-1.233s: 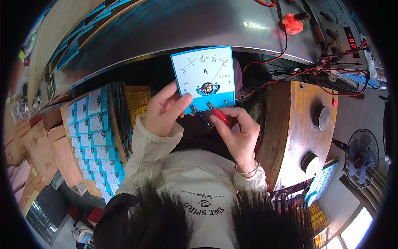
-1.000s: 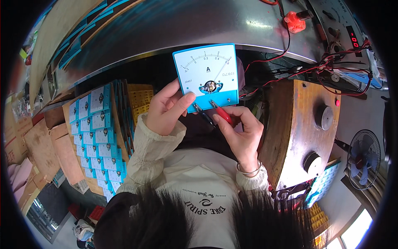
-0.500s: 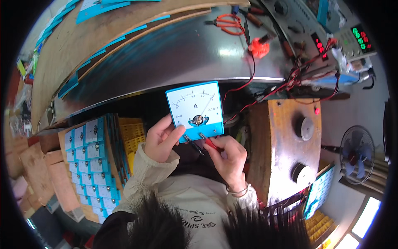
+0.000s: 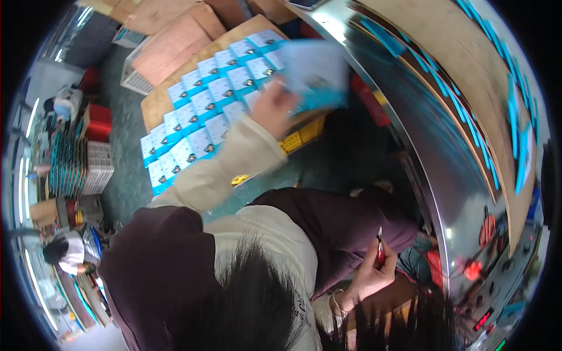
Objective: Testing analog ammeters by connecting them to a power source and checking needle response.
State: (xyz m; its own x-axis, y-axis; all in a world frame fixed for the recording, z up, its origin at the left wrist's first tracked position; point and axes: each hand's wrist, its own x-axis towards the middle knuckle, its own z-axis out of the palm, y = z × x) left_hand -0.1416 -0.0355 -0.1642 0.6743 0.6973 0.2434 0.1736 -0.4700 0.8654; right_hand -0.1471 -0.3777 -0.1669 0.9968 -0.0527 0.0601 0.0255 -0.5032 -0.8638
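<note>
My left hand is raised at the upper middle, closed on a square ammeter with a white face and blue lower edge. Both are smeared by motion. The ammeter is beside the far right end of a board, which carries rows of similar blue-and-white meters. Lower right, above my lap, my right hand pinches a red test lead between thumb and fingers. Its pointed metal tip sticks upward and touches nothing.
A metal-edged workbench runs along the right, with stacked boards of blue meters on it. Orange-handled pliers lie near a power supply with a lit display. Yellow crates sit under the meter board. Another person sits at far left.
My view has swung left toward the meter board. My left hand has carried the ammeter away from the test leads to the board. My right hand still holds the red lead, now off the ammeter.
</note>
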